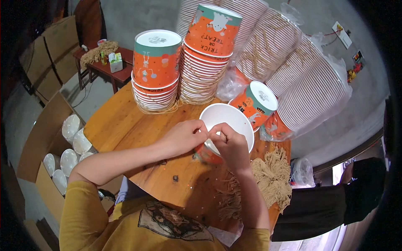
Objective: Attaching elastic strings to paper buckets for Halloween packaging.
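A paper bucket [230, 113], white inside and orange outside, stands mouth up on the wooden table in front of me. My left hand [184, 134] is closed in a pinch at the bucket's left rim. Beside it, my right hand [231, 146] is pinched too, over the near part of the bucket's mouth. The fingertips of both hands nearly meet. What they pinch, if anything, is too small to make out. A heap of tan cords [272, 175] lies on the table right of my right forearm.
Upside-down stacks of orange buckets [157, 62] [213, 33] stand at the back, with cords around them. Bagged bucket stacks [310, 98] lean along the wall. An overturned bucket [255, 104] is just behind mine. A carton [42, 138] holding wrapped buckets stands left of the table [117, 121].
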`<state>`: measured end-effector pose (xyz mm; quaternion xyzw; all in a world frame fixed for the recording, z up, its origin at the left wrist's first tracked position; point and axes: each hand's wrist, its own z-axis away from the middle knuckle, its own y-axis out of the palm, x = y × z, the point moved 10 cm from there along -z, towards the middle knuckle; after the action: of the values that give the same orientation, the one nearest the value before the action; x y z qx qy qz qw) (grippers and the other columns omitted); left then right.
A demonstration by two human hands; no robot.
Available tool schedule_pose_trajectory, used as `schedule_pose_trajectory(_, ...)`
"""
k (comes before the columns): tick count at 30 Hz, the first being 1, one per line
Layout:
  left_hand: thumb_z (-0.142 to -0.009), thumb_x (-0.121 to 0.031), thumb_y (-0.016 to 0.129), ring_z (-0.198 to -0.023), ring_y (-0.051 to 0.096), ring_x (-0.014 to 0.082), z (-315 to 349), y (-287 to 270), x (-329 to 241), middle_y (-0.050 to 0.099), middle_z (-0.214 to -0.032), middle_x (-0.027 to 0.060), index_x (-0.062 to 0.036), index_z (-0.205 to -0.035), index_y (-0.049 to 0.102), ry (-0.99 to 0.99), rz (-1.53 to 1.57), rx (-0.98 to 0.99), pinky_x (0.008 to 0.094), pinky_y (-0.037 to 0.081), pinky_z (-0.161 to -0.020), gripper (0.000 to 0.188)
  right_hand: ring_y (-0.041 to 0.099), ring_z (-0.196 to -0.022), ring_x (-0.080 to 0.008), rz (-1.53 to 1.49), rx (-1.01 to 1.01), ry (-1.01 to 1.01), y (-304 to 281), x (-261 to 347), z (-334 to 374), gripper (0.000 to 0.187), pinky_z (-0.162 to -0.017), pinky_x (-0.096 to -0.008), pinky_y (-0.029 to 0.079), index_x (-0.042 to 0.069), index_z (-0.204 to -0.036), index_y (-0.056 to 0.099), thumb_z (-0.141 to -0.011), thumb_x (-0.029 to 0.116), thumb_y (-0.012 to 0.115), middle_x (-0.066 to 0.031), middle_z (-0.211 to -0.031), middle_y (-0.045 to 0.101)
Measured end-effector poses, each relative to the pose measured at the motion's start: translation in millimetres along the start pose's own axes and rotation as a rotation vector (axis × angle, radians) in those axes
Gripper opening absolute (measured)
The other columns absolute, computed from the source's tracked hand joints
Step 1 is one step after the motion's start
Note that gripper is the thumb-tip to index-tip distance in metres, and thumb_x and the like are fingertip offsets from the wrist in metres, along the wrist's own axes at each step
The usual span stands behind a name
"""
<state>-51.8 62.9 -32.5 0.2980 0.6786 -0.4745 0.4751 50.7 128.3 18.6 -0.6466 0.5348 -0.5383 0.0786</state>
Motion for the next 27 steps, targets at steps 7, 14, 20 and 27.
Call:
schedule_pose_trajectory(7, -0.084, -0.019, 0.057, -0.073, 0.043, 0.0071, -6.5, 11.8, 13.1, 0.049, -0.073, -0.0030, -0.0038, -0.083, 0.057, -0.089, 0.130, 0.087, 0.0249, 0.039, -0.066, 0.015, 0.036, -0.049, -0.0093, 0.053, -0.023, 0.046, 0.4, 6.6, 3.3, 0.007, -0.047, -0.0292, 0.035, 0.005, -0.089, 0.061, -0.087, 0.012, 0.062, -0.0026, -0.053, 0.037)
schedule_pose_trajectory(14, -0.088, -0.016, 0.050, -0.083, 0.050, 0.0096, -11.5, 6.3, 20.4, 0.055, -0.083, 0.0008, -0.0038, -0.090, 0.059, -0.068, 0.121, 0.064, 0.0252, 0.041, -0.077, 0.015, 0.044, -0.056, -0.0102, 0.083, 0.063, -0.062, -14.2, 9.0, -2.5, 0.010, -0.052, -0.0286, 0.039, 0.003, -0.087, 0.059, -0.088, 0.013, 0.059, -0.0054, -0.061, 0.045)
schedule_pose_trajectory(20, -0.090, -0.015, 0.048, -0.087, 0.052, 0.0113, -6.0, 3.4, 6.0, 0.058, -0.090, 0.0017, -0.0040, -0.097, 0.060, -0.034, 0.004, 0.121, 0.0262, 0.042, -0.082, 0.017, 0.050, -0.062, -0.0103, -0.026, 0.213, 0.060, -10.7, -18.5, 1.8, 0.014, -0.060, -0.0277, 0.044, 0.000, -0.085, 0.059, -0.088, 0.013, 0.058, -0.0057, -0.065, 0.051)
schedule_pose_trajectory(27, -0.088, -0.017, 0.056, -0.083, 0.049, 0.0086, -7.6, 7.5, 9.5, 0.056, -0.085, -0.0012, -0.0056, -0.090, 0.060, -0.077, 0.058, 0.114, 0.0247, 0.041, -0.078, 0.012, 0.050, -0.066, -0.0096, -0.163, 0.116, 0.022, -14.0, -11.3, -3.9, 0.017, -0.062, -0.0272, 0.044, -0.002, -0.085, 0.059, -0.090, 0.015, 0.057, -0.0066, -0.069, 0.054)
